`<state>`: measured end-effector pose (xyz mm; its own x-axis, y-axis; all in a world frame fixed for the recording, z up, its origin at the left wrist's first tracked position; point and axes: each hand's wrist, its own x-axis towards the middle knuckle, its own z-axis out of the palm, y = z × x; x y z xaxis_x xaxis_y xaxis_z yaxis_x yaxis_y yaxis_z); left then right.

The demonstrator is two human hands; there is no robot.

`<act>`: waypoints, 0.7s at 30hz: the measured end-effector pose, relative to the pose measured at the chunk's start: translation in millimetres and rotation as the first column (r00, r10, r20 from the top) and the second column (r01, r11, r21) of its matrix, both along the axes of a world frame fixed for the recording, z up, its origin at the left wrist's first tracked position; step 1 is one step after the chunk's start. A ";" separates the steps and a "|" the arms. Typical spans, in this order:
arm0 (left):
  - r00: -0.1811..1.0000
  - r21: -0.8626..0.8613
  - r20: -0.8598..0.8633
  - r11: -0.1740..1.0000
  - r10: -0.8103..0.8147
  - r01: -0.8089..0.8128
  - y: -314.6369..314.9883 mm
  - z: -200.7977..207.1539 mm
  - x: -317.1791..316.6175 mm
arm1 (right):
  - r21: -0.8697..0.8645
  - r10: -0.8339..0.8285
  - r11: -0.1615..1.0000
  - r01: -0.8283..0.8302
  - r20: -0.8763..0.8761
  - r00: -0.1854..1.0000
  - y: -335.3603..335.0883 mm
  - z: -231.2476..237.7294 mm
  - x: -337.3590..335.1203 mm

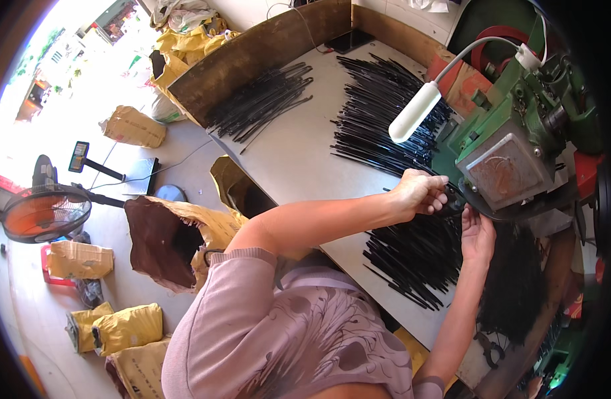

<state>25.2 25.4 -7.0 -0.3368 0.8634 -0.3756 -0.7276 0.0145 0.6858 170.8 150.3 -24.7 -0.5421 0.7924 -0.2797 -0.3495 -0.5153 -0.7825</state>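
Observation:
My left hand (422, 194) is closed at the front of a green machine (501, 159), thumb and fingers pinched together. What it holds, if anything, is hidden. Just below the machine's black lower edge is my right hand (477, 234), palm up, fingers curled with their tips at that edge; I cannot make out what they grip. A spread of thin black strips (385, 120) lies on the table beyond my left hand. Between my forearms rests another pile of black strips (412, 259).
A white lamp (415, 113) on a bent stem hangs over the strips. More black strips (262, 100) lie by the wooden board (252, 60). Pliers (489, 349) rest near the table's front right. Open sacks (219, 233), a fan (46, 213) and a scale (139, 176) stand left.

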 end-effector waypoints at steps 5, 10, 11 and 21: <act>0.999 -0.006 0.004 0.999 0.053 -0.053 5.3 -5.8 -3.4 | 0.017 -0.001 1.000 0.001 -0.013 1.000 -6.1 0.2 -1.7; 0.998 0.025 0.010 0.997 0.067 -0.067 7.4 1.8 -2.2 | 0.007 -0.033 0.999 0.033 -0.012 0.999 -2.6 -1.0 -2.1; 0.997 0.037 -0.001 0.996 0.077 -0.076 7.0 3.5 -1.5 | -0.003 -0.054 0.999 0.054 -0.018 0.998 -1.9 -1.9 -2.2; 0.996 0.033 -0.043 0.997 0.076 -0.075 9.2 -6.1 -6.2 | 0.002 -0.039 0.999 0.039 -0.022 0.999 -6.2 -2.8 -4.9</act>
<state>18.9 34.6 -13.1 -0.4171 0.8460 -0.3322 -0.6946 -0.0609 0.7168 165.9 144.1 -27.5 -0.5168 0.8136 -0.2664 -0.3864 -0.4993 -0.7755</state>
